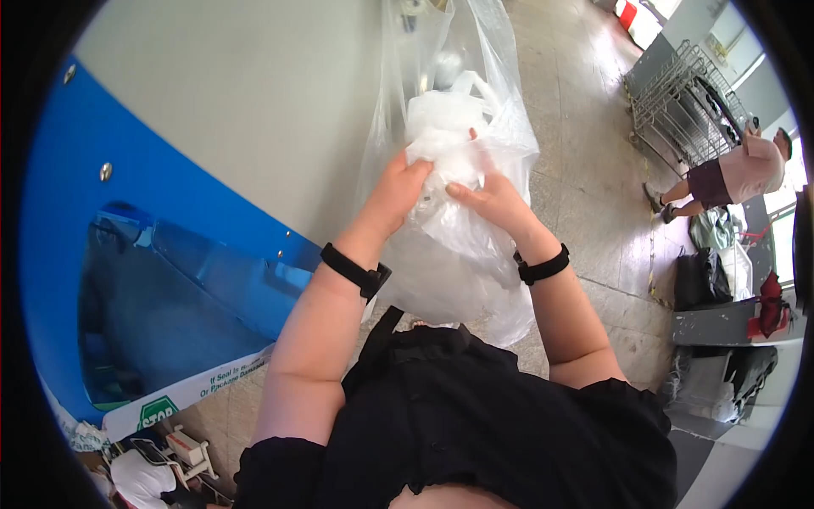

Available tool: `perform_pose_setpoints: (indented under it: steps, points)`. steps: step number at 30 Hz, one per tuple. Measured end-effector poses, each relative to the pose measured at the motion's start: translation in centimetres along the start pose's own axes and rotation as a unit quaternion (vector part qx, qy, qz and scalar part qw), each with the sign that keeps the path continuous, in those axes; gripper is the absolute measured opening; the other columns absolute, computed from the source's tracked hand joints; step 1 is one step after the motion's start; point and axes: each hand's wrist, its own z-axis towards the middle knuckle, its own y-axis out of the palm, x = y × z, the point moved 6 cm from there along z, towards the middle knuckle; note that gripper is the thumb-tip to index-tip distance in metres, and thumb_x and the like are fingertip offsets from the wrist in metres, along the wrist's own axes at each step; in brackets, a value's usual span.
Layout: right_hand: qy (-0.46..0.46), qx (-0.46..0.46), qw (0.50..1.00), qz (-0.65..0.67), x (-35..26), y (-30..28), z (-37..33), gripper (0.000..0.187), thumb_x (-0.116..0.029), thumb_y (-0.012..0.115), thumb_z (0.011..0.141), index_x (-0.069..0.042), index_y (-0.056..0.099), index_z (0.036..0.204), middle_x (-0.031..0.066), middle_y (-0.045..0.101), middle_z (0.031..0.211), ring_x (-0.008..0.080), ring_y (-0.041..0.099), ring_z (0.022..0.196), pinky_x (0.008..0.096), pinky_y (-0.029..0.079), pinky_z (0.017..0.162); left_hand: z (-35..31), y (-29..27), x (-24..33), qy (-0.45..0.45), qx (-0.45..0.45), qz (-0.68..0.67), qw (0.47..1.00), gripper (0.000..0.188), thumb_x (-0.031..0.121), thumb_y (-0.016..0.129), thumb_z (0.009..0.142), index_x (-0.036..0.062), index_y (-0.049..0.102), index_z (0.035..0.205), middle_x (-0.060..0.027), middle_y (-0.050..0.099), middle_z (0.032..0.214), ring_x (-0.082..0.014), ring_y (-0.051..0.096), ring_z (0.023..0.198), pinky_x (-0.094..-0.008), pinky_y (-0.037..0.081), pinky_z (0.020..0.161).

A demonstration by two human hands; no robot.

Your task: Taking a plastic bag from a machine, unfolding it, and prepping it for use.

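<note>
A large clear plastic bag (458, 280) hangs in front of me, with a crumpled white plastic bundle (445, 114) in its upper part. My left hand (395, 193) is closed on the bundle's near left edge, thumb on top and the other fingers hidden beneath. On the other side, my right hand (496, 202) has its thumb and index finger spread wide apart against the plastic. Thin film partly covers its fingers. Both wrists wear black bands.
A pale grey surface with a blue panel (195, 187) and dark window stands on my left. Wire cage carts (678, 102) and a walking person (729, 174) are at the far right, near black bags (702, 278). Another person (142, 477) is at lower left. Tiled floor (585, 170) lies between.
</note>
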Motion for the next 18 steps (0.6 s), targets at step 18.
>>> perform_pose_setpoints:
  steps: [18]
  points:
    - [-0.120,0.167,0.964,0.168,-2.5,5.1,-2.2,0.039,-0.021,0.066,0.085,-0.003,0.060,0.119,0.0141,0.063,0.118,0.0254,0.059,0.111,0.0344,0.047,0.090,-1.7,3.2,1.4,0.035,-0.107,-0.253,0.961,0.081,0.069,0.027,0.093,0.0060,0.034,0.143,-0.0087,0.045,0.140,-0.0221,0.045,0.125,-0.0333,0.035,0.106]
